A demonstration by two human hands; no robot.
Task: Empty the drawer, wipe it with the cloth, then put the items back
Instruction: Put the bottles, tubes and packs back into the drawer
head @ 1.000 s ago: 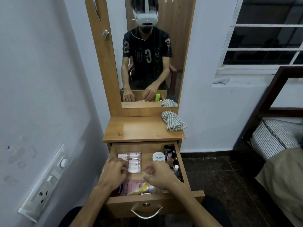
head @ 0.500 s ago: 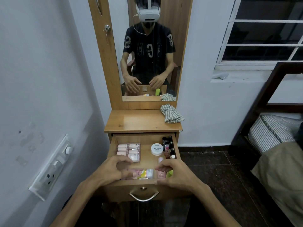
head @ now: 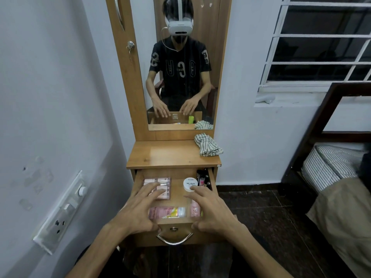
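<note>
Wooden drawer pulled open, crowded with pink cosmetics.

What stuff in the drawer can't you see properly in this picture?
Head view only:
- Pink box set: partly under the left hand.
- Pink bottle: mostly behind the right hand.
- Dark little bottles: in shadow at the drawer corner, too small to count.
- Small print on the white jar: too small.

Left hand and right hand side by side, palms down, fingers spread
</note>
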